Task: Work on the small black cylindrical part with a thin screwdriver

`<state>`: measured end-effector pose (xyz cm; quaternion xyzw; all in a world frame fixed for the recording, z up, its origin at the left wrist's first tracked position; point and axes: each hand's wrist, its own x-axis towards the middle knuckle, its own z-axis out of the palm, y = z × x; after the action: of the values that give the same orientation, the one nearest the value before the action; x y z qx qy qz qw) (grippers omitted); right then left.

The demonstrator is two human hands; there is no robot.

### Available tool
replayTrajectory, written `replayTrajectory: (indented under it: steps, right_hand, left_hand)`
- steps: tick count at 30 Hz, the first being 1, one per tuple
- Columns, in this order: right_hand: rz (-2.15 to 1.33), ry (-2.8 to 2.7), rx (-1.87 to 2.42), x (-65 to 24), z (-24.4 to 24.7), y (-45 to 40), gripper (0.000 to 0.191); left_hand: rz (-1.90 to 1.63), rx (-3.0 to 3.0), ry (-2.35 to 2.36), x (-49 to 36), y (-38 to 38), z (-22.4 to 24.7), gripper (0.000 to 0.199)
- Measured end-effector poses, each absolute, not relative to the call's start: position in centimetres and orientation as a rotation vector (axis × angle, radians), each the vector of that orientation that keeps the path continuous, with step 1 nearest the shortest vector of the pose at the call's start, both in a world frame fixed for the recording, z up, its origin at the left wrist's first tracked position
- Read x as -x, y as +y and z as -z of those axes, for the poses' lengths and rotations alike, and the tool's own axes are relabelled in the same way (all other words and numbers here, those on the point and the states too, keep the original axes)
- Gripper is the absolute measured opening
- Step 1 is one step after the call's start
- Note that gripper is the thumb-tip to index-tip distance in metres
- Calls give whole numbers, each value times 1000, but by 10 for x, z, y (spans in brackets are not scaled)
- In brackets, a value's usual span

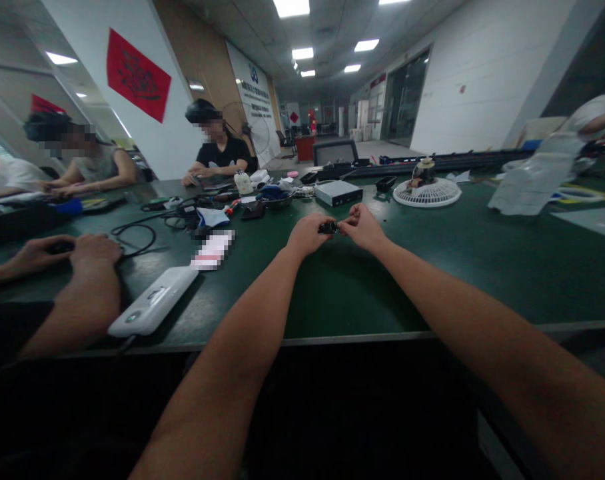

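Note:
Both of my arms reach over the green table. My left hand is closed around a small dark part, whose exact kind I cannot make out. My right hand pinches at the right end of that part, thumb and fingertips together. Whether it grips the part itself or something tiny at its end is too small to tell. Just beyond the hands lies a grey metal box-shaped drive. Farther right sits a white round fan grille with a motor on top.
A white power bank-like device and a pale card lie left. Black cables and mixed small parts stretch along the table's far side. A co-worker's hands work at far left. A clear plastic bag stands right.

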<state>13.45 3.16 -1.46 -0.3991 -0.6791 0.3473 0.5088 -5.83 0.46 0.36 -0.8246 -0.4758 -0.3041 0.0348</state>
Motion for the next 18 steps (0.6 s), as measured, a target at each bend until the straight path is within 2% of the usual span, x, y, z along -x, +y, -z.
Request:
replayTrajectory:
  steps: [18]
  right_hand:
    - [-640, -1623, 1038, -140, 11, 34, 27]
  left_hand:
    - [948, 2563, -1495, 57, 4, -5, 46]
